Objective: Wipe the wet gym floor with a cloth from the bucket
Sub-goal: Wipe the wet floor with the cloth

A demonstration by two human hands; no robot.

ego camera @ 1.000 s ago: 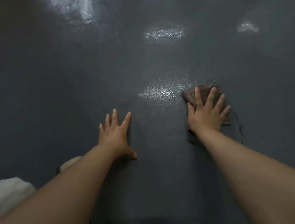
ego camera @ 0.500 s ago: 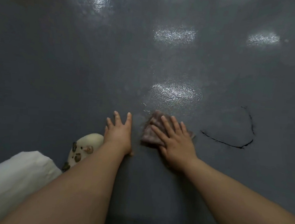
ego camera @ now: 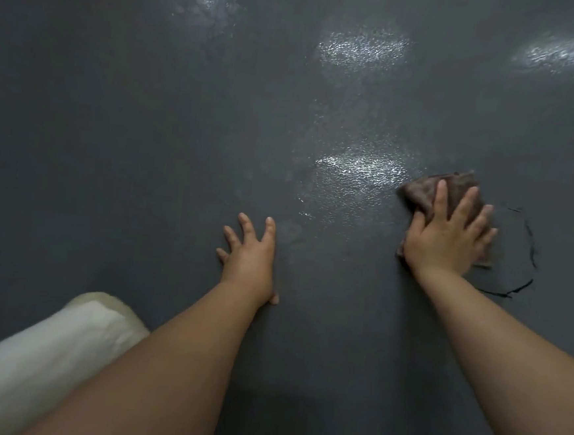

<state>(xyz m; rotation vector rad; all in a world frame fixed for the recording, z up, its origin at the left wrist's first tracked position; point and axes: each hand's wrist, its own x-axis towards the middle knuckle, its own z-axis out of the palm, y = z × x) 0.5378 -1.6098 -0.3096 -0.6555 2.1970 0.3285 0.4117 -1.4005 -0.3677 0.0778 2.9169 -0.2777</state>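
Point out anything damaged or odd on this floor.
A thin black curved line marks the grey floor just right of the right hand, which presses a brown cloth flat. It could be a crack or a scuff; the view cannot settle which. Nothing else stands out.

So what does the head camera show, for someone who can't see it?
A right hand presses a brown cloth flat on a dark grey, shiny wet floor. The left hand rests spread on the floor beside it.
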